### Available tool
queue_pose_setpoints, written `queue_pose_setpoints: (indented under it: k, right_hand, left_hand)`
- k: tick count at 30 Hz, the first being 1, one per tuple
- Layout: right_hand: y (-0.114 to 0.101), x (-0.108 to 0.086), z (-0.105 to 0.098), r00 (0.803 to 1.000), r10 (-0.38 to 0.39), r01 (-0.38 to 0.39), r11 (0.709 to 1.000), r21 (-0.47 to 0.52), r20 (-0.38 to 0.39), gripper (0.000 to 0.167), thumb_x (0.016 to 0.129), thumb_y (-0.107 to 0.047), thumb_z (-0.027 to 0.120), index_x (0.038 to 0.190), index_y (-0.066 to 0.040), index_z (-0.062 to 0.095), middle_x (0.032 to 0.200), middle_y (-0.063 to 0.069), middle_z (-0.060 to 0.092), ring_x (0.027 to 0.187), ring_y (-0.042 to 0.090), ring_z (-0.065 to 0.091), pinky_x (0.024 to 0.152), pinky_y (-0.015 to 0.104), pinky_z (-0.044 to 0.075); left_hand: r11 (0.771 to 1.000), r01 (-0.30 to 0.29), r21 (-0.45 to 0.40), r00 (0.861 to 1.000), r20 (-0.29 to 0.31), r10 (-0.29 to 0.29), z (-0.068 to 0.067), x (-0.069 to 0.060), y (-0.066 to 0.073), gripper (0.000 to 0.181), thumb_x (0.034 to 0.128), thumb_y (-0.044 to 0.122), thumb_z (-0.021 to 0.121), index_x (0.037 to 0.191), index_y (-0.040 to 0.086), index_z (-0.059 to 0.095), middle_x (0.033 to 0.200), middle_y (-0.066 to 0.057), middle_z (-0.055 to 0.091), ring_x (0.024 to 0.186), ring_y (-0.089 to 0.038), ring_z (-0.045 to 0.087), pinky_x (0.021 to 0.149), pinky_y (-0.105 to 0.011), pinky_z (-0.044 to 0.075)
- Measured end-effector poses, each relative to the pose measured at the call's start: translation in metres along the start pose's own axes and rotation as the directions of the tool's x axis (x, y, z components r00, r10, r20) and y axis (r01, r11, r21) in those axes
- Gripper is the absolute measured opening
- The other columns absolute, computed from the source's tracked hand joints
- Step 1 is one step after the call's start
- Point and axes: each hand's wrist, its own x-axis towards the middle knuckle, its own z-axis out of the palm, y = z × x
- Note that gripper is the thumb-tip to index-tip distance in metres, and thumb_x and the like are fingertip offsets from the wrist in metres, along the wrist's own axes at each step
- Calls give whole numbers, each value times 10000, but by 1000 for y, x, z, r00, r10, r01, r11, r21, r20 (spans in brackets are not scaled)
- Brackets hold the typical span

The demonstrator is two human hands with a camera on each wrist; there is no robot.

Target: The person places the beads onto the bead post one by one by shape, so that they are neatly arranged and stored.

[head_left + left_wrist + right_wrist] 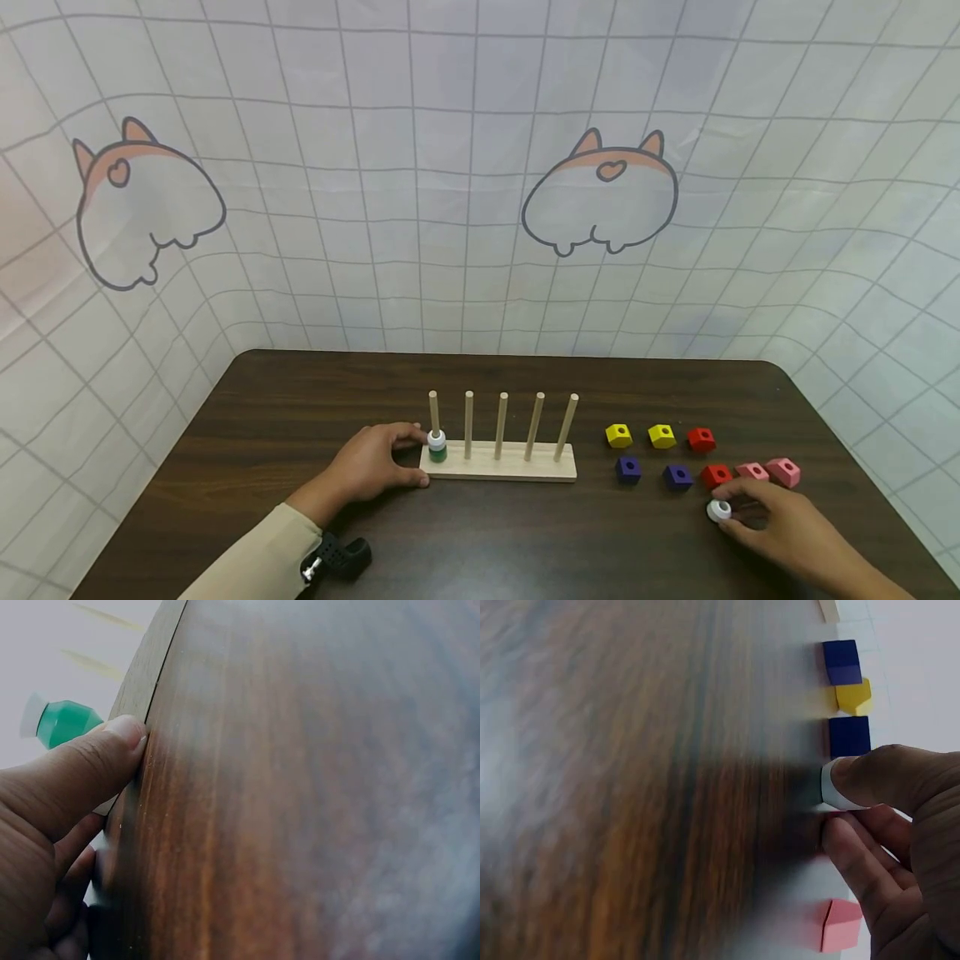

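A pale wooden base [498, 472] with several upright pegs stands on the table. On its leftmost peg, a white bead [437, 439] sits above a green bead [437, 454]. My left hand [367, 467] grips the left end of the base; in the left wrist view the thumb of that hand [67, 780] presses on the base's edge [146, 675], beside the green bead [67, 724]. At the right, my right hand [787, 525] pinches a white bead [718, 510] between thumb and fingers at the table surface. The right wrist view shows this hand [900, 847] on the white bead [836, 789].
Right of the base lie yellow blocks [662, 436], dark blue blocks [678, 477], red blocks [701, 440] and pink blocks [783, 472]. The pink and red ones lie just behind my right hand. A dark strap device [345, 557] is at my left wrist. A patterned sheet [465, 183] hangs behind the table.
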Motion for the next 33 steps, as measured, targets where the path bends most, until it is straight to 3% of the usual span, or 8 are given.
queue_pose_setpoints:
  k: [7,15,22,28,33]
  right_hand:
    - [-9,12,6,996,-85,85,996,12,-6,284,804,-130,887,1017,-164,701,1004,-52,690,798,9,668,683,273,584]
    - [-20,25,12,994,-101,100,995,14,40,273,828,-185,872,1036,-191,695,996,-104,693,834,6,659,709,278,575]
    - [-34,29,18,983,-179,180,983,33,-34,303,798,-143,895,1013,-219,695,988,-119,687,813,17,656,687,279,575]
    - [-51,37,13,977,-210,210,978,13,-29,356,770,-93,897,1023,-220,681,971,-145,680,808,5,654,684,270,583]
    - [-67,46,9,975,-219,221,974,55,-43,363,770,-32,886,1031,-181,682,942,-136,673,791,21,657,666,286,595]
  left_hand:
    - [1000,7,5,1000,1,-7,0,0,0,517,730,406,933,1182,258,729,1382,-64,643,1314,-312,564,1067,-548,431]
    - [1000,5,-3,1000,3,-5,1,1,-2,517,735,413,928,1188,262,729,1391,-59,637,1311,-310,567,1073,-565,418]
    - [1000,1,7,1000,-1,-1,0,0,-1,523,730,417,930,1187,259,731,1386,-65,640,1304,-313,572,1057,-555,436]
    - [1000,1,7,1000,0,-1,0,0,-1,526,729,413,932,1189,254,731,1385,-64,641,1305,-309,572,1060,-547,436]
    - [1000,0,4,1000,1,0,0,1,-1,524,728,416,932,1184,253,731,1377,-64,646,1307,-308,570,1067,-552,428]
